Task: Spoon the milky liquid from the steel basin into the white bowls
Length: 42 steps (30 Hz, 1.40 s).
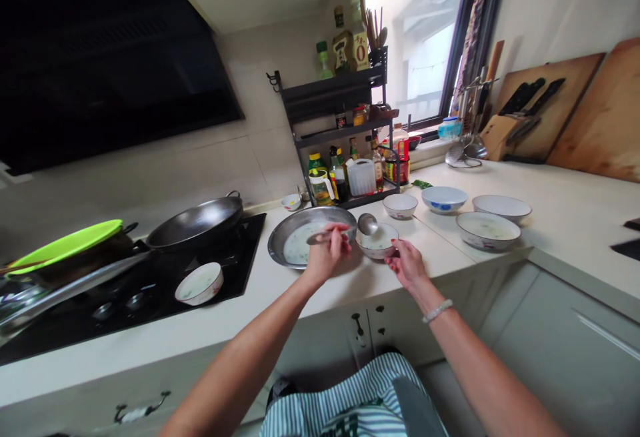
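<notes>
My left hand (pixel 329 250) is closed around the handle of a metal ladle (pixel 368 224). The ladle's head is over the near bowl (pixel 376 250), which holds pale soup with green bits. With its fingers pinched at that bowl's right rim, my right hand (pixel 407 263) steadies it on the counter. Beneath my left hand is a wide steel basin (pixel 281 233) of the same milky soup. Farther right stands another filled bowl (pixel 487 240). Behind are a small white bowl (pixel 400 207), a blue-patterned bowl (pixel 444 200) and a further white bowl (pixel 503 207).
On the left, a black cooktop (pixel 165 310) carries a wok (pixel 197 223), a pan under a green strainer (pixel 75 247) and a soup-filled bowl (pixel 200 285). A condiment rack (pixel 340 133) stands against the wall. Near the right wall are a knife block (pixel 500 137) and cutting boards (pixel 600 117).
</notes>
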Each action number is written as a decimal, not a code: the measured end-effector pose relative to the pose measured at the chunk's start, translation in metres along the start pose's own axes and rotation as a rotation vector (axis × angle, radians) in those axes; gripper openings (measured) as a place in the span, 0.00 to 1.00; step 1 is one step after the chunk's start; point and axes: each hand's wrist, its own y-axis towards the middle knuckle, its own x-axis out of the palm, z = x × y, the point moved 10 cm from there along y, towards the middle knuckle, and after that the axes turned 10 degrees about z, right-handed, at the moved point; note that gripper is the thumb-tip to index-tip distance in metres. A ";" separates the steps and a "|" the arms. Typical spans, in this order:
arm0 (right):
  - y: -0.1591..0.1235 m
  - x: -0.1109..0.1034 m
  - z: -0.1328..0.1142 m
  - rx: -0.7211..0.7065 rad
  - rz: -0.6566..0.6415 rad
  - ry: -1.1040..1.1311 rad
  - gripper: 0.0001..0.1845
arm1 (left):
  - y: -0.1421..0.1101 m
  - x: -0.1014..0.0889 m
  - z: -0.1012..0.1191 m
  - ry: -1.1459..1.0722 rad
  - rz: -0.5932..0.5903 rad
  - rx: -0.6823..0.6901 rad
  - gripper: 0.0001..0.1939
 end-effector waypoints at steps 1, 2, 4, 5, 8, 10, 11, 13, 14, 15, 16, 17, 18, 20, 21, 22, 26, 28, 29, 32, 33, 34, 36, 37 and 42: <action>0.000 0.000 0.000 -0.004 -0.001 -0.002 0.18 | 0.005 -0.011 -0.006 -0.064 0.096 -0.071 0.07; 0.000 0.001 0.000 -0.006 -0.004 -0.004 0.18 | 0.010 -0.023 -0.011 -0.124 0.193 -0.137 0.08; 0.000 0.001 0.000 -0.008 -0.007 -0.006 0.19 | 0.017 -0.047 -0.020 -0.210 0.347 -0.238 0.08; 0.000 0.001 0.000 -0.008 -0.008 -0.005 0.19 | 0.019 -0.058 -0.023 -0.230 0.400 -0.278 0.08; -0.001 0.001 -0.001 -0.009 -0.004 -0.003 0.19 | 0.024 -0.085 -0.026 -0.219 0.464 -0.283 0.07; -0.001 0.001 -0.001 -0.009 0.000 -0.006 0.19 | 0.024 -0.097 -0.025 -0.161 0.460 -0.236 0.06; -0.001 0.001 -0.001 -0.008 0.001 -0.006 0.19 | 0.024 -0.101 -0.026 -0.122 0.442 -0.214 0.06; -0.001 0.000 -0.001 -0.011 0.005 -0.009 0.19 | 0.022 -0.102 -0.028 -0.025 0.389 -0.184 0.06; -0.001 0.000 -0.001 -0.013 0.005 -0.012 0.19 | 0.020 -0.102 -0.031 0.025 0.363 -0.176 0.05; 0.000 0.000 -0.001 -0.015 0.006 -0.015 0.18 | 0.019 -0.101 -0.033 0.071 0.343 -0.172 0.05; 0.000 0.000 -0.001 -0.016 0.006 -0.018 0.18 | 0.018 -0.100 -0.036 0.109 0.332 -0.170 0.04; 0.000 0.000 -0.001 -0.015 0.006 -0.020 0.18 | 0.017 -0.099 -0.039 0.137 0.321 -0.173 0.03; 0.000 0.000 0.000 -0.013 0.007 -0.021 0.18 | 0.016 -0.098 -0.043 0.154 0.310 -0.182 0.03; 0.000 -0.001 0.000 -0.010 0.009 -0.021 0.18 | 0.016 -0.096 -0.049 0.158 0.295 -0.213 0.04; 0.000 -0.001 0.000 -0.009 0.008 -0.022 0.18 | 0.016 -0.096 -0.052 0.147 0.296 -0.230 0.04; 0.000 0.000 -0.001 -0.009 0.007 -0.023 0.18 | 0.016 -0.097 -0.053 0.130 0.305 -0.244 0.05; -0.001 0.000 -0.002 -0.009 0.018 -0.025 0.18 | 0.018 -0.108 -0.049 0.027 0.407 -0.256 0.07; -0.001 -0.001 -0.001 -0.007 0.022 -0.020 0.19 | 0.018 -0.115 -0.047 -0.013 0.460 -0.264 0.08; -0.001 0.000 -0.001 -0.006 0.022 -0.018 0.19 | 0.019 -0.118 -0.046 -0.031 0.485 -0.274 0.09; -0.001 0.000 -0.001 -0.003 0.017 -0.014 0.19 | 0.018 -0.125 -0.049 -0.077 0.545 -0.329 0.09; -0.001 0.000 0.000 -0.002 0.015 -0.014 0.19 | 0.018 -0.127 -0.051 -0.093 0.559 -0.348 0.09; 0.000 0.000 0.000 -0.003 0.015 -0.014 0.19 | 0.017 -0.128 -0.052 -0.108 0.570 -0.365 0.08; 0.000 -0.001 -0.001 -0.006 0.018 -0.017 0.20 | 0.017 -0.128 -0.053 -0.131 0.582 -0.387 0.07; 0.000 -0.001 -0.001 -0.008 0.019 -0.018 0.20 | 0.017 -0.128 -0.053 -0.138 0.582 -0.392 0.07; 0.000 0.000 -0.001 -0.014 0.013 -0.016 0.19 | 0.017 -0.126 -0.049 -0.138 0.563 -0.387 0.07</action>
